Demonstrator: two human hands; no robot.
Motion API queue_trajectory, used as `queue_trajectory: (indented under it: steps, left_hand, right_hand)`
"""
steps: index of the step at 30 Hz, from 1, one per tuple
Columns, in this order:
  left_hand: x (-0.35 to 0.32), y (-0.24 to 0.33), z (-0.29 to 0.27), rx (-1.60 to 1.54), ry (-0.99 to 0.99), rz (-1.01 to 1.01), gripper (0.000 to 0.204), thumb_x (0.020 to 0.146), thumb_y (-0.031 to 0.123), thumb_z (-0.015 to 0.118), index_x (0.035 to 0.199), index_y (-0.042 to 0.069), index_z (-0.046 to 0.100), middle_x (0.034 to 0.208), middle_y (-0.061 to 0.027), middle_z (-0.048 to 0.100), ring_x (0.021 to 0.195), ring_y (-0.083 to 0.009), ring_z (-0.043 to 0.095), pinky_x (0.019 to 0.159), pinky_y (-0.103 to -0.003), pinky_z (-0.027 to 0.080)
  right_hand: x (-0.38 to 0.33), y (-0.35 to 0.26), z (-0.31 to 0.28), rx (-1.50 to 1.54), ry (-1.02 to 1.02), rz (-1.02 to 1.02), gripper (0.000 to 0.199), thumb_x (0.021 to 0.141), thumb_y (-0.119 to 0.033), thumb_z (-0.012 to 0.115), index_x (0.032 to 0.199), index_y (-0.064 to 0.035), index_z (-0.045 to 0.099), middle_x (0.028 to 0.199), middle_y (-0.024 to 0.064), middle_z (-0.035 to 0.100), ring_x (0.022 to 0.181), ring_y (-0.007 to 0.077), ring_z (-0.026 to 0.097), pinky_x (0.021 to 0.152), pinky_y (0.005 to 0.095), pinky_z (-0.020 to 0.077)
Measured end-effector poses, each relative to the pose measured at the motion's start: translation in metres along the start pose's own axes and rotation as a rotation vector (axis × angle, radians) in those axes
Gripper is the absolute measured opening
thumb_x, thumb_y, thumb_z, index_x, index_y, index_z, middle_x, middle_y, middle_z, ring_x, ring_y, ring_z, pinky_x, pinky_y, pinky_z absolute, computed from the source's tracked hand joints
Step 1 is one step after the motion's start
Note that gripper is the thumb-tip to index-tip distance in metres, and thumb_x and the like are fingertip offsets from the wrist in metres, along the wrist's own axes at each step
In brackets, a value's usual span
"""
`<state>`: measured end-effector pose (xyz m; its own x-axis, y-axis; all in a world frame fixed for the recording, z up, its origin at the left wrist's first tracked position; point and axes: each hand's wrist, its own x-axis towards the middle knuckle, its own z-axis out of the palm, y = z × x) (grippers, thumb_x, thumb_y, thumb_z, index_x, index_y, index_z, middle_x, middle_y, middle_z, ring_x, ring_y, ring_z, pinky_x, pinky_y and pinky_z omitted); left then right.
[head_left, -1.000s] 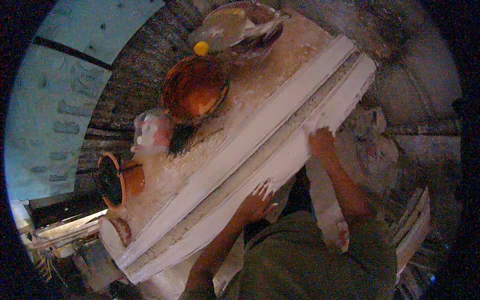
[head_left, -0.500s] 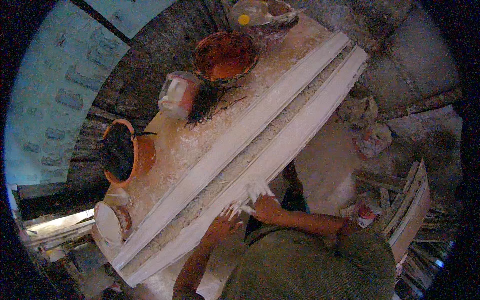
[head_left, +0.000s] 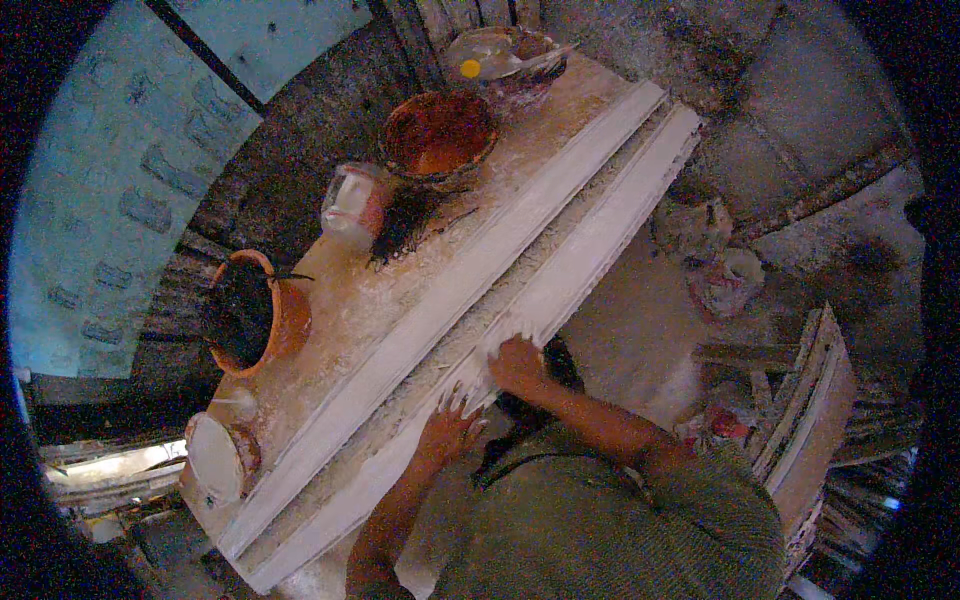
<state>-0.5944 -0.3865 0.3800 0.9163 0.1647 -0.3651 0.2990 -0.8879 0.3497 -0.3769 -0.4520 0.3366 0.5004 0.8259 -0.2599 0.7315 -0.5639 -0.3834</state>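
Two long white plaster-like strips, a far one [head_left: 500,245] and a near one [head_left: 590,255], run diagonally side by side with a rough, fibrous grey band [head_left: 520,275] between them. My left hand [head_left: 452,430] lies at the near edge of the near strip, fingers stretched out and tipped with wet white paste. Just right of it and farther up, my right hand [head_left: 515,365] rests on the same strip, its whitened fingers reaching forward. Nothing shows in either hand. Part of the right fingers blends into the white surface.
The worktable [head_left: 350,325] also bears an orange pot [head_left: 290,325] with a dark inside, a white-topped bucket [head_left: 217,458], a clear plastic container [head_left: 352,205], a reddish-brown basin [head_left: 440,140] and another basin [head_left: 510,60]. Wooden boards [head_left: 800,400] lean at the right.
Both hands have moved up and forward along the near strip, the right one farther. The view has shifted slightly. The long strips look unchanged.
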Motion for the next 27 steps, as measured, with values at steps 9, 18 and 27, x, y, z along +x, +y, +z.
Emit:
queue_trajectory:
  steps: [9,18,27]
  left_hand:
    - [0.058,0.001,-0.007,0.124,0.125,0.048,0.055,0.102,0.056,0.041,0.140,0.022,0.061,0.153,-0.0122,0.048,0.154,-0.0322,0.019,0.123,-0.053,0.020]
    - [0.200,0.044,-0.061,0.147,0.263,0.166,0.053,0.102,0.053,0.042,0.139,0.021,0.061,0.152,-0.0096,0.049,0.152,-0.0249,0.025,0.123,-0.055,0.017]
    - [0.416,0.088,-0.108,0.303,0.377,0.198,0.054,0.102,0.054,0.042,0.142,0.022,0.058,0.154,-0.0075,0.047,0.152,-0.0238,0.025,0.123,-0.056,0.018]
  right_hand:
    - [0.104,0.107,-0.077,-0.048,-0.031,0.370,0.067,0.098,-0.054,0.044,0.118,0.0066,0.066,0.128,0.0288,0.061,0.117,0.0453,0.061,0.097,0.0609,0.0489]
    - [0.180,0.212,-0.148,-0.151,0.109,0.297,0.064,0.101,-0.048,0.039,0.106,0.0081,0.070,0.117,0.0322,0.065,0.109,0.0458,0.064,0.098,0.0542,0.0503]
    - [0.303,0.372,-0.232,-0.080,0.072,0.309,0.059,0.099,-0.046,0.044,0.102,0.0060,0.071,0.114,0.0288,0.067,0.105,0.0467,0.066,0.093,0.0584,0.0514]
